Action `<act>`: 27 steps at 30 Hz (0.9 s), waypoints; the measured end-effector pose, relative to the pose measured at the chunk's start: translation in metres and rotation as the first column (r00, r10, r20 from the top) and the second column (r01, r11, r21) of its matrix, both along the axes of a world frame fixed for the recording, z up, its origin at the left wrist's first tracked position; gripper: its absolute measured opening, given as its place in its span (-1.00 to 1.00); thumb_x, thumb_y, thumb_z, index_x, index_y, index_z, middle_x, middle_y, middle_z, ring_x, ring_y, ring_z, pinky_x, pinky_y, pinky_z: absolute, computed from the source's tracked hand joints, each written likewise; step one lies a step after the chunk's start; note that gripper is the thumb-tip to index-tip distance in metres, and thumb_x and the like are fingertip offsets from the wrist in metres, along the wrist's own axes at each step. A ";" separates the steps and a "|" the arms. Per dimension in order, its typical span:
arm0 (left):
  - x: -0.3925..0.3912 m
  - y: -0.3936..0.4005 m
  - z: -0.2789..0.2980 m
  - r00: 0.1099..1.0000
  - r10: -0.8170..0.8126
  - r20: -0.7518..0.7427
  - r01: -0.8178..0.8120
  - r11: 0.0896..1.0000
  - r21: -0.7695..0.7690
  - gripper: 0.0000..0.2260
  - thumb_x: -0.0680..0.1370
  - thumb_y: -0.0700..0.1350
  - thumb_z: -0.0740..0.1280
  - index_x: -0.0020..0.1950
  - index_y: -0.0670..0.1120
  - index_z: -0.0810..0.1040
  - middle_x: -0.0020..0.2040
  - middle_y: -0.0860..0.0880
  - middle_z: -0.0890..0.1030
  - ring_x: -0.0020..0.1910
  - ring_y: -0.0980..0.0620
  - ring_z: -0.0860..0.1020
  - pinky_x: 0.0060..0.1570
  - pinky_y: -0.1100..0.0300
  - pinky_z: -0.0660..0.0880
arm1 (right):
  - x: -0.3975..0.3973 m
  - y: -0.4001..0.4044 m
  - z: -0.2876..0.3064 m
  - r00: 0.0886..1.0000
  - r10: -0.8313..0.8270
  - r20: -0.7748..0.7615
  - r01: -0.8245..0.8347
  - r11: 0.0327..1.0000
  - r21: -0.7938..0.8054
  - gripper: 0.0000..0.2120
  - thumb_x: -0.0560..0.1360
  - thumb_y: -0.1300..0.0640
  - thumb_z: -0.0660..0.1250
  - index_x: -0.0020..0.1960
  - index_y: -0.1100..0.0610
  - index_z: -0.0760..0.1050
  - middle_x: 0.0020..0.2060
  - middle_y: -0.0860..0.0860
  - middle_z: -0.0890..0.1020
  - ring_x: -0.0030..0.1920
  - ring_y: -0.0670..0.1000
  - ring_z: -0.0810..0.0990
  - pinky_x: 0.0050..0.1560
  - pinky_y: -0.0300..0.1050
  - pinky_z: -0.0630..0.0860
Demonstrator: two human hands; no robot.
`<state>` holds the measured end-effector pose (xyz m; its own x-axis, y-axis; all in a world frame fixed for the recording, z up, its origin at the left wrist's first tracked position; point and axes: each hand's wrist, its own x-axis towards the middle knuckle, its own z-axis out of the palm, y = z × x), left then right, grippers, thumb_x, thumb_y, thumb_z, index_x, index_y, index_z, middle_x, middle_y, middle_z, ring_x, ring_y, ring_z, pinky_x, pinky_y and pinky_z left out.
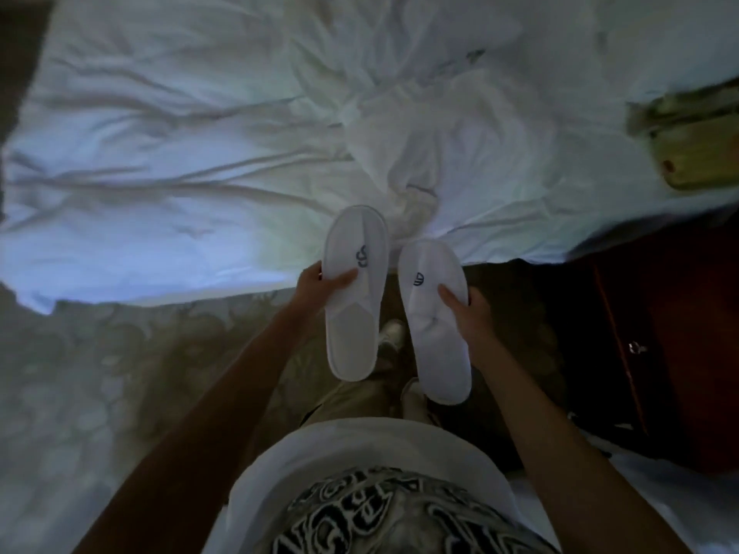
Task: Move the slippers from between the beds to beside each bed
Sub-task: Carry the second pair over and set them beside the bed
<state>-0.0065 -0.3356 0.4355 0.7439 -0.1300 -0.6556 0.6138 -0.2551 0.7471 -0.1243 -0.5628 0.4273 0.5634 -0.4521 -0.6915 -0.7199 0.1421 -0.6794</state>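
Note:
I hold two white slippers side by side in the air, toes pointing away from me toward the bed. My left hand (320, 283) grips the left slipper (354, 313) at its outer edge, thumb on top near a dark logo. The right slipper (436, 337), slightly lower and nearer to me, is held by my right hand (466, 313) along its right edge. Both hang above the patterned carpet (120, 373), just in front of the bed's edge.
A bed with a rumpled white duvet (240, 133) fills the upper view. A dark red wooden nightstand (648, 333) stands at the right, with a yellowish object (696, 145) above it. My legs and shoes show below the slippers.

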 end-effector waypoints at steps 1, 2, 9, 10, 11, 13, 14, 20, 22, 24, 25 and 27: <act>-0.006 0.021 0.001 0.997 0.071 -0.002 -0.071 0.997 -0.023 -0.60 0.44 -0.15 0.52 0.23 -0.26 0.60 0.06 -0.19 0.70 -0.06 -0.11 0.72 -0.08 0.01 0.67 | 0.007 0.016 0.000 0.999 0.035 0.025 -0.035 0.999 0.017 -0.49 0.40 -0.13 0.44 0.21 0.17 0.52 0.09 0.10 0.63 0.07 0.11 0.61 0.12 0.10 0.57; -0.015 0.047 0.002 0.987 0.162 -0.013 -0.162 0.985 -0.060 -0.64 0.46 -0.17 0.49 0.22 -0.27 0.59 0.03 -0.17 0.70 -0.14 -0.04 0.73 -0.18 0.09 0.67 | 0.015 0.034 0.002 0.995 0.090 0.043 -0.091 0.996 0.024 -0.48 0.40 -0.12 0.45 0.23 0.18 0.53 0.10 0.11 0.65 0.07 0.11 0.63 0.12 0.12 0.59; -0.071 0.210 -0.001 0.813 0.582 -0.012 -0.572 0.795 -0.202 -0.64 0.50 -0.19 0.45 0.26 -0.29 0.59 0.16 -0.24 0.68 0.07 -0.20 0.67 0.02 0.02 0.65 | 0.058 0.163 0.021 0.920 0.385 0.072 -0.388 0.921 0.034 -0.60 0.46 -0.10 0.39 0.18 0.12 0.50 0.01 0.04 0.60 -0.06 0.03 0.58 -0.19 -0.14 0.53; -0.078 0.233 -0.003 0.777 0.629 -0.022 -0.619 0.758 -0.206 -0.64 0.51 -0.19 0.44 0.27 -0.31 0.58 0.16 -0.25 0.67 0.06 -0.21 0.67 0.02 0.01 0.66 | 0.065 0.184 0.023 0.905 0.418 0.072 -0.421 0.907 0.029 -0.61 0.46 -0.11 0.39 0.16 0.10 0.50 -0.02 0.03 0.59 -0.07 0.03 0.58 -0.16 -0.10 0.56; -0.082 0.255 -0.005 0.747 0.664 -0.031 -0.654 0.726 -0.214 -0.63 0.51 -0.18 0.44 0.27 -0.31 0.57 0.17 -0.27 0.66 0.07 -0.23 0.67 0.05 -0.05 0.65 | 0.073 0.206 0.023 0.891 0.448 0.070 -0.450 0.893 0.021 -0.62 0.45 -0.13 0.39 0.14 0.08 0.50 -0.04 0.02 0.60 -0.06 0.05 0.58 -0.07 -0.02 0.59; -0.090 0.300 -0.010 0.690 0.721 -0.061 -0.711 0.659 -0.247 -0.61 0.50 -0.16 0.46 0.27 -0.30 0.57 0.18 -0.29 0.65 0.12 -0.28 0.65 0.12 -0.19 0.60 | 0.088 0.252 0.020 0.870 0.489 0.056 -0.491 0.871 0.012 -0.62 0.43 -0.15 0.40 0.12 0.07 0.49 -0.04 0.02 0.61 0.02 0.12 0.60 0.09 0.11 0.58; -0.094 0.323 -0.012 0.662 0.746 -0.075 -0.737 0.629 -0.247 -0.62 0.50 -0.16 0.46 0.26 -0.30 0.57 0.15 -0.28 0.66 0.10 -0.27 0.65 0.09 -0.19 0.61 | 0.095 0.277 0.019 0.857 0.514 0.044 -0.514 0.858 0.009 -0.59 0.44 -0.15 0.39 0.14 0.09 0.49 0.00 0.05 0.61 0.06 0.15 0.60 0.12 0.13 0.56; -0.121 0.481 -0.023 0.563 0.820 -0.101 -0.825 0.552 -0.118 -0.39 0.29 0.06 0.60 0.22 -0.25 0.61 0.10 -0.25 0.70 0.07 -0.25 0.68 0.09 -0.21 0.61 | 0.126 0.451 0.003 0.677 0.736 -0.020 -0.736 0.676 -0.040 -0.33 0.34 -0.35 0.33 0.22 0.14 0.49 0.10 0.12 0.62 0.07 0.17 0.60 0.18 0.21 0.54; -0.128 0.534 -0.026 0.524 0.848 -0.080 -0.852 0.520 -0.061 -0.30 0.19 0.16 0.61 0.19 -0.22 0.64 0.06 -0.21 0.72 0.04 -0.21 0.70 0.09 -0.20 0.61 | 0.140 0.511 0.009 0.623 0.782 -0.003 -0.780 0.621 -0.069 -0.34 0.32 -0.40 0.32 0.15 0.11 0.53 0.04 0.09 0.65 0.03 0.15 0.63 0.14 0.19 0.56; -0.129 0.580 -0.022 0.491 0.869 -0.058 -0.871 0.490 -0.029 -0.34 0.23 0.18 0.59 0.18 -0.20 0.64 0.06 -0.16 0.72 0.04 -0.16 0.70 0.11 -0.16 0.61 | 0.153 0.568 0.027 0.585 0.810 0.041 -0.803 0.586 -0.109 -0.44 0.37 -0.32 0.34 0.09 0.13 0.55 0.00 0.10 0.66 0.01 0.15 0.64 0.11 0.13 0.58; -0.127 0.599 -0.018 0.470 0.882 -0.044 -0.883 0.469 -0.022 -0.44 0.30 0.13 0.57 0.16 -0.18 0.65 0.07 -0.16 0.72 0.05 -0.16 0.69 0.13 -0.16 0.60 | 0.160 0.594 0.033 0.566 0.822 0.064 -0.812 0.569 -0.127 -0.52 0.43 -0.23 0.35 0.08 0.16 0.55 -0.01 0.11 0.66 0.02 0.15 0.63 0.08 0.08 0.57; -0.118 0.636 -0.016 0.425 0.905 -0.037 -0.905 0.422 -0.057 -0.67 0.41 0.00 0.53 0.09 -0.14 0.66 0.09 -0.19 0.71 0.08 -0.18 0.68 0.16 -0.19 0.58 | 0.175 0.638 0.042 0.529 0.844 0.084 -0.830 0.536 -0.157 -0.61 0.47 -0.17 0.34 0.06 0.14 0.54 -0.01 0.09 0.65 0.01 0.12 0.61 0.07 0.02 0.54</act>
<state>-0.1240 0.3002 0.4198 0.4573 0.5799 -0.6743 0.4643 0.4910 0.7371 0.0506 0.0752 0.4690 0.7960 0.2247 -0.5620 -0.3781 -0.5405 -0.7516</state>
